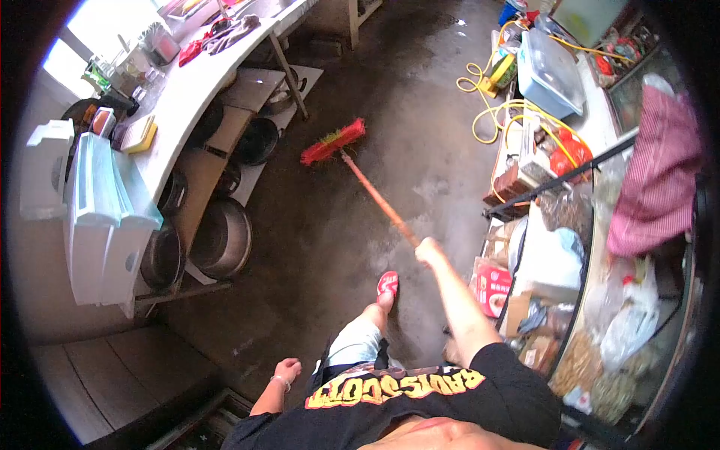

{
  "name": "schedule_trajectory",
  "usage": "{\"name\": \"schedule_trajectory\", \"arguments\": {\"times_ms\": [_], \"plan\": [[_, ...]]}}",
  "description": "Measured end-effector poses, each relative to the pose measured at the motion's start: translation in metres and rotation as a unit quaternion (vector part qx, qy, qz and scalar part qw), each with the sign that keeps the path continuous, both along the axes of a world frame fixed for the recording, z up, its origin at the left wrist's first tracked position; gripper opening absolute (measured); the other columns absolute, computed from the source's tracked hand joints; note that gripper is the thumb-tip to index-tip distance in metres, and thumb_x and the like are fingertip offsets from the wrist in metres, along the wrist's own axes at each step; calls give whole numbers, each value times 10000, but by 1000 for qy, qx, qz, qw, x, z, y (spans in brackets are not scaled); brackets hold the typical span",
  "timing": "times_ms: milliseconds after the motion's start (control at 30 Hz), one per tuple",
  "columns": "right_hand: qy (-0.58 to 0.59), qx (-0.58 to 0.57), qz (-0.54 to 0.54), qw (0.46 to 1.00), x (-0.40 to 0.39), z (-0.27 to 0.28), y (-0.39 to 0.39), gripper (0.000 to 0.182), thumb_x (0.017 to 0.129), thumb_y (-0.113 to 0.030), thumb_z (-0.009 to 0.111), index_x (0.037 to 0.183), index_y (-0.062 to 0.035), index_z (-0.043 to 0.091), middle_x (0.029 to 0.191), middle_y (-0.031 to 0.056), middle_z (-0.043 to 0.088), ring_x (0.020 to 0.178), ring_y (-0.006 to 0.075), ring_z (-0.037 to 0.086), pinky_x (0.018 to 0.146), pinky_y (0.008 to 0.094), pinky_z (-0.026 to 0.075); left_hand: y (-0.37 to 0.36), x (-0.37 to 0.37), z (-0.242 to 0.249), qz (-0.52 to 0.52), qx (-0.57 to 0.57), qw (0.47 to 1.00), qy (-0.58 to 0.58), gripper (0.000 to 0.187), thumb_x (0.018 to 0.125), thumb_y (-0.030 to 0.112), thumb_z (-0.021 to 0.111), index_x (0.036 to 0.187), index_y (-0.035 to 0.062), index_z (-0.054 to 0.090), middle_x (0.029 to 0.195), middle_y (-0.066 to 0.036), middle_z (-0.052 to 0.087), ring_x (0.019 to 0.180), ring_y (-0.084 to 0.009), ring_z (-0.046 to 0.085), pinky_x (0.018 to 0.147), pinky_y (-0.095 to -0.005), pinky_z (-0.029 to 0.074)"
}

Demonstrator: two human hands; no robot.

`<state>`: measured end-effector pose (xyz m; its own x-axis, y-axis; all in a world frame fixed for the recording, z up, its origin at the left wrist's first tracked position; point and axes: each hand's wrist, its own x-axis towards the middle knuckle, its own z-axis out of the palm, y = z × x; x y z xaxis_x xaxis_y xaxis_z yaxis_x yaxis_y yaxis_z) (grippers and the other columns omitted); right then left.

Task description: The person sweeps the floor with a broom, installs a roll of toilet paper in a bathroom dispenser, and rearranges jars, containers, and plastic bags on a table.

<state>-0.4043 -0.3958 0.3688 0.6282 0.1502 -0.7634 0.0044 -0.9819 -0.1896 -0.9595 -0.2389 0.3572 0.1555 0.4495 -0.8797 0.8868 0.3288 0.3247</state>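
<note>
A broom with a red and green bristle head (334, 142) rests on the wet grey floor (420, 165), ahead of me and left of centre. Its orange-brown handle (379, 197) slants down toward me. My right hand (429, 253) is wrapped round the upper end of the handle, with the arm stretched forward. Low in the view, beside my body, hangs my left hand (287, 369), a bracelet at its wrist. It is away from the broom, and its fingers look loosely curled, too small to make out fully. One foot in a red slipper (388, 287) shows on the floor.
A long counter (187, 97) runs along the left, with pots (223, 238) on shelves beneath. Shelves at right hold bags, a red box (493, 289) and a blue plastic bin (551, 75). A yellow hose (487, 124) loops over the floor edge at right.
</note>
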Motion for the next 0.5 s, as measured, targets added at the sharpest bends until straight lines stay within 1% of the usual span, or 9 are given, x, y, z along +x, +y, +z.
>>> {"name": "schedule_trajectory", "arguments": {"times_ms": [33,100,167,200,267,300,333,433,500], "plan": [[-132,-32,56,989,42,7,-6,284,812,-255,577,938,-22,677,846,187,680,791,301,674,694,409,524,-1,38,12,82,-35,995,-41,228,841,185,633,1017,40,634,807,-54,663,704,-142,627,600,-280,485],[-110,-16,10,994,120,51,-20,317,798,-291,588,976,-45,679,965,194,665,946,342,641,785,437,496,11,89,38,76,-53,996,0,210,838,151,629,1014,37,626,801,-53,660,677,-130,621,586,-275,483],[-166,32,52,984,173,63,-67,319,774,-324,606,908,-45,685,915,236,642,875,372,641,732,441,497,21,105,48,91,-6,996,25,199,835,140,629,1002,31,622,795,-58,658,652,-121,615,564,-273,478],[-161,42,28,986,193,66,-96,346,760,-364,613,885,-50,686,888,246,636,855,376,642,722,440,495,25,108,53,116,20,992,38,204,835,134,631,1002,18,618,786,-64,654,631,-132,612,548,-276,481],[-198,74,79,974,235,50,-171,420,750,-412,589,837,-10,672,844,250,631,830,370,645,699,434,488,27,104,56,218,49,974,44,176,823,86,626,975,0,617,741,-67,634,600,-140,596,534,-273,493],[-155,51,30,986,257,48,-205,348,751,-351,606,820,-18,677,824,242,637,824,360,646,709,423,483,24,104,60,260,66,962,59,162,819,67,622,963,-6,615,722,-68,627,587,-143,591,526,-272,497],[-151,50,-27,987,263,86,-214,297,755,-315,613,809,-33,689,810,230,645,814,355,645,727,417,482,18,104,59,279,63,956,71,156,815,63,624,954,-6,614,711,-67,623,578,-143,588,516,-273,495],[-179,-70,73,979,327,140,-215,348,773,-372,634,846,-38,697,895,213,657,898,341,640,787,418,488,-7,131,45,312,60,942,114,125,797,63,638,901,0,612,670,-63,606,540,-147,573,473,-282,484],[-123,-195,145,962,402,149,-187,376,779,-404,650,921,-59,695,965,212,650,951,341,628,815,430,483,-24,175,33,290,42,942,160,114,786,59,642,885,8,615,667,-65,605,537,-148,570,464,-289,474]]}}
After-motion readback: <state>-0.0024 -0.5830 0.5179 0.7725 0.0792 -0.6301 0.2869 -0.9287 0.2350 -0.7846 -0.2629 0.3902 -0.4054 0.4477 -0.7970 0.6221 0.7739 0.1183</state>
